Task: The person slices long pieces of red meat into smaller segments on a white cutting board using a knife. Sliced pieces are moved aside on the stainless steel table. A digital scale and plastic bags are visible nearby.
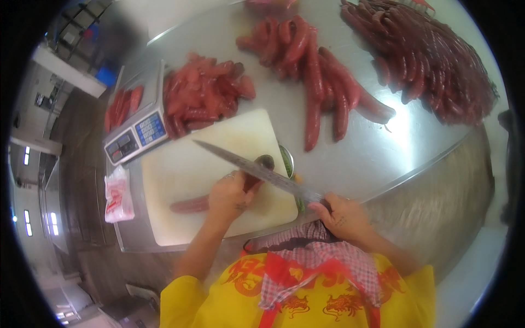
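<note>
My left hand grips a dark red sausage above the white cutting board. A dark rounded shape at that sausage's upper end is partly behind the blade. Another sausage lies on the board beside that hand. My right hand, at the board's lower right corner, is closed on the handle of a long knife. Its blade points up and to the left, across the board and over the sausage in my left hand. Behind the board's right edge, a green object shows partly.
A steel table bears a digital scale with sausages, a red sausage pile, loose links, a large darker heap and a white plastic bag.
</note>
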{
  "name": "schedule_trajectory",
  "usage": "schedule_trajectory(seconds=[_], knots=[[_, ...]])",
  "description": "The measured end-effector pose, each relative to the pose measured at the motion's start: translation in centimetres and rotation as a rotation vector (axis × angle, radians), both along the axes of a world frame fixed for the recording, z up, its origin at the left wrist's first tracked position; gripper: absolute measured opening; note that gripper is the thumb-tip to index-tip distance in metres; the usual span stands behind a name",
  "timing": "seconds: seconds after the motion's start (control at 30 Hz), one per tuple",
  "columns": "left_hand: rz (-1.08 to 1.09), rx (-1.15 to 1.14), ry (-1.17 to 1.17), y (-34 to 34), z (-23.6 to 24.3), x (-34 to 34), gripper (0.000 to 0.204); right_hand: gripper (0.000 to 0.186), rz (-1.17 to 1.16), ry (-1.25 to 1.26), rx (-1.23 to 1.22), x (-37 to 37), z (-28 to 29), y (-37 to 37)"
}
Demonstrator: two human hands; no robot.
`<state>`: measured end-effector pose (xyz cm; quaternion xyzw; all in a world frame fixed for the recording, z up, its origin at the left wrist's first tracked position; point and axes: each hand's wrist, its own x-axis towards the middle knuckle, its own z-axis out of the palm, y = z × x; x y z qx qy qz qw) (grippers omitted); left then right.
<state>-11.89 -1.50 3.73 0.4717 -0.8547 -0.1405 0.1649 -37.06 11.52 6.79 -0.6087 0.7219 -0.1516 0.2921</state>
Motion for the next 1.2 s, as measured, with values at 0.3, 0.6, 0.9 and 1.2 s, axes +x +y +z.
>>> schedule_trajectory(seconds=[0.3,0.6,0.9,1.2], knots=[[-0.063,-0.090,0.040,-0.5,-1.5,-1.8,0.025,0.054,-0.093,0.098,-0.057,-0.3,-0.2,3.1],[-0.131,-0.132,-0.017,-0.7,-2.1,-0.9,0.035,0.056,-0.047,0.225,-0.127,1.3,0.9,-0.2],[-0.072,-0.097,-0.073,0.0,-2.3,-1.0,0.033,0.056,-0.005,0.294,-0.117,0.4,2.8,0.2],[0.034,0.073,0.022,-0.9,-1.6,-1.2,0.035,0.057,-0.086,0.175,-0.021,1.1,2.6,3.8]])
